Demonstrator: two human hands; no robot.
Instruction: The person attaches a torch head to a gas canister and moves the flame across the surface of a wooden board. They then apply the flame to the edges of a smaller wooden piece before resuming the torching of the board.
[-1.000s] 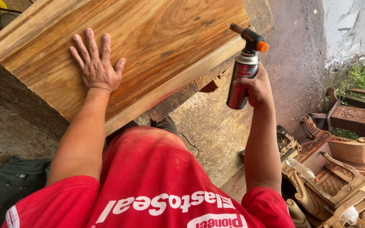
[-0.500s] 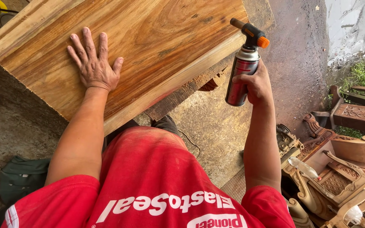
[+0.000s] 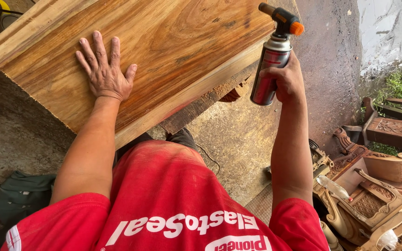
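Little has shifted: left hand (image 3: 104, 72) stays flat, fingers spread, on the wood slab (image 3: 164, 51), right hand (image 3: 284, 79) gripping the gas torch (image 3: 273, 60) beside its edge; best kept upright, nozzle toward the slab.

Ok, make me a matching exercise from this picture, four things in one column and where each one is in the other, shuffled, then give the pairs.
Things:
1. left hand
2. right hand
3. wooden slab
4. carved wooden furniture

Places or states:
A. wrapped around a gas torch canister
B. on the ground at lower right
C. spread flat on the wood
D. lying tilted in front of the person, grain facing up

Pairs: 1-C, 2-A, 3-D, 4-B
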